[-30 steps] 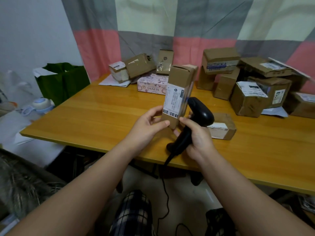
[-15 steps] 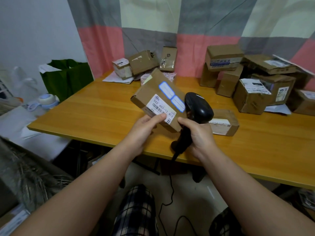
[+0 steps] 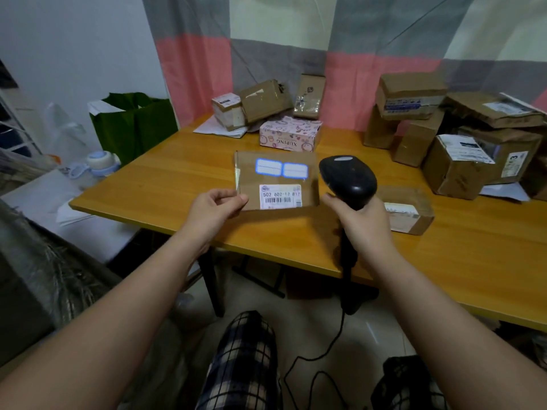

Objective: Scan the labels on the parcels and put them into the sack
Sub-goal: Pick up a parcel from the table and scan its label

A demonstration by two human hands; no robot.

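Note:
A flat brown cardboard parcel (image 3: pixel 276 179) is held above the wooden table (image 3: pixel 177 184), its broad face toward me. My left hand (image 3: pixel 214 210) pinches its lower left corner. On that face sit a white barcode label (image 3: pixel 280 196) and two blue-edged light patches from the scanner. My right hand (image 3: pixel 365 223) grips the handle of a black barcode scanner (image 3: pixel 347 180), whose head is just right of the parcel. A green sack (image 3: pixel 133 125) stands open beyond the table's left end.
Several brown parcels are stacked at the back right (image 3: pixel 455 164). A pink patterned box (image 3: pixel 290 134) and more parcels (image 3: pixel 260 105) sit at the back centre. One small parcel (image 3: pixel 410 213) lies right of my right hand. The scanner cable hangs toward the floor.
The parcel has turned from upright, through a tilt, to broad face up and level. The scanner's blue light now falls on it. The view has shifted closer and lower.

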